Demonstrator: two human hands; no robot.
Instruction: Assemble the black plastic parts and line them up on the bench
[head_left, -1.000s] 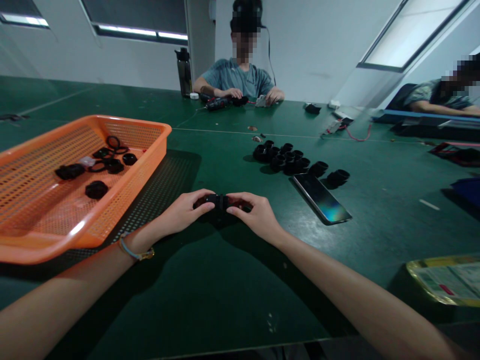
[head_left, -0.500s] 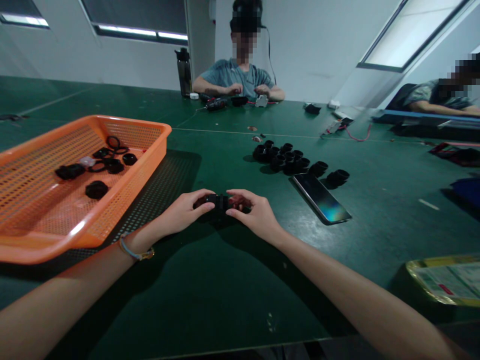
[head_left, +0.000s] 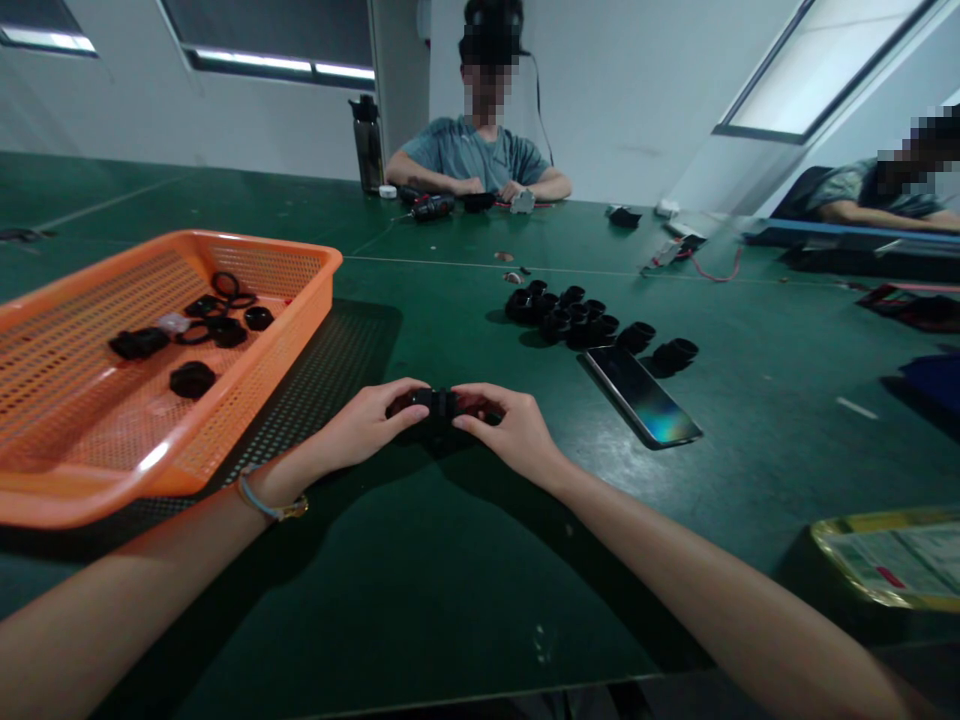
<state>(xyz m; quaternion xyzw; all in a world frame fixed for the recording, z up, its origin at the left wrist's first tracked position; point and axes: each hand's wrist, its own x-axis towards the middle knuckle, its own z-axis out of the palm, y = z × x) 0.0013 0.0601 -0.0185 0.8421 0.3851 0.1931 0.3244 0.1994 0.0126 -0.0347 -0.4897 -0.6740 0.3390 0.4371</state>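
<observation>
Head view: both hands have barely shifted over the last second, the left hand (head_left: 371, 422) and right hand (head_left: 504, 428) pinching opposite ends of one small black plastic cylindrical fitting (head_left: 442, 402) held just above the dark green table (head_left: 450, 560); only the right fingertips seem to have re-seated a little, which may be a twisting of two halves, though the part is too small to tell. An orange perforated plastic basket (head_left: 300, 262) with black rings sits at left, a cluster of black fittings (head_left: 570, 315) and a dark smartphone (head_left: 641, 396) beyond. Two other people sit across the white-walled room.
</observation>
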